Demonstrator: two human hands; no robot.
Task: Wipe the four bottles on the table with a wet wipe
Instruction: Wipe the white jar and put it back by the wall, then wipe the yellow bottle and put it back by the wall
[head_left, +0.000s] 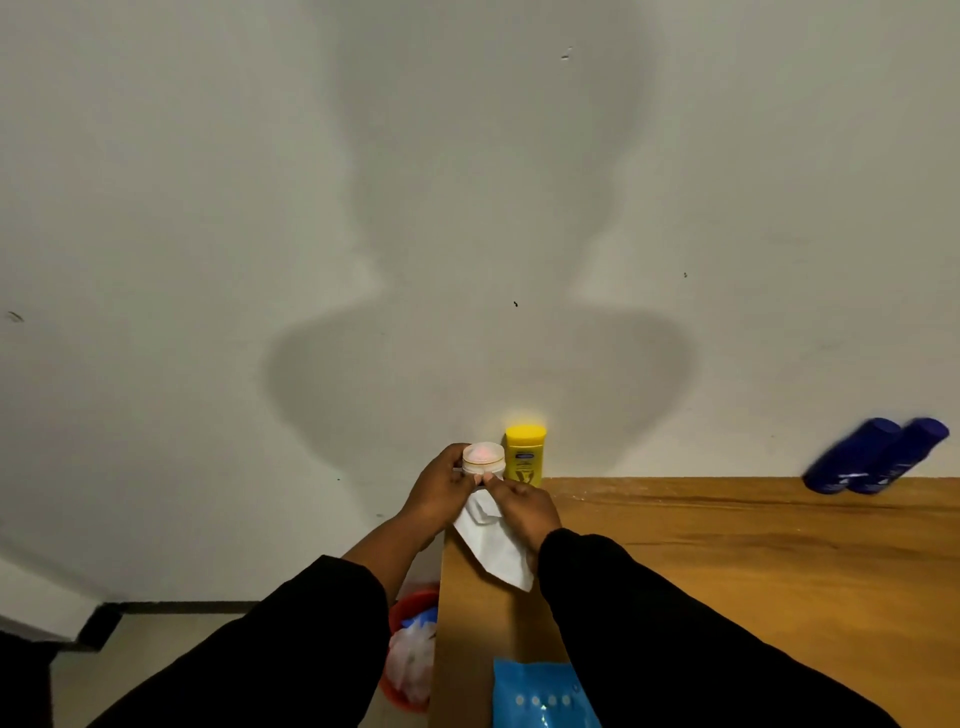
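Small jar: white, pinkish top, with what looks like a thin gold band. Yellow bottle: blue label patch, dark print below. Pair of bottles: dark blue, small white markings. Wipe: plain white. Table: orange-brown wood grain. Packet: bright blue, row of white dots. Bin: red. Sleeves: black. Wall: off-white.

No word or number can be read here. The yellow bottle carries a small blue oval label with dark print below it, both too blurred. The left blue bottle and the right blue bottle show white marks, also unreadable. The blue pack shows only white dots.
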